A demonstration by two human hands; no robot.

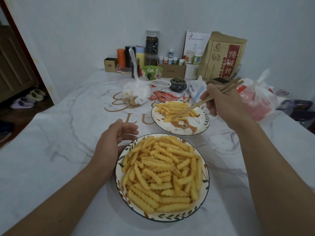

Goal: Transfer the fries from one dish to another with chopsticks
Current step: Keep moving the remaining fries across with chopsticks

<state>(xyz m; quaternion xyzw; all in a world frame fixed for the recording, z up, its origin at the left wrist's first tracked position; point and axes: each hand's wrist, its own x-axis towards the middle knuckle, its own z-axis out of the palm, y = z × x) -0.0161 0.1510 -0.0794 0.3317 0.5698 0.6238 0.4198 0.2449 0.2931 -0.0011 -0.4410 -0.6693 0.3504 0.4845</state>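
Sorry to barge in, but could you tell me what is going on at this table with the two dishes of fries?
A person is moving fries between two dishes with chopsticks. The right hand holds the chopsticks, whose tips are down among the fries on the far plate, which is only partly covered. The left hand rests open against the rim of the near plate, which is heaped with fries. Bags, sauce packets and bottles stand farther back on the table.

Dim, flat indoor light with a cool bluish cast fills the frame; shadows are soft and faint. The wide lens bows the white marble-patterned worktop [51, 167] at the frame's edges. The upper left doorway is dark. Focus is mildly soft, with no glare.
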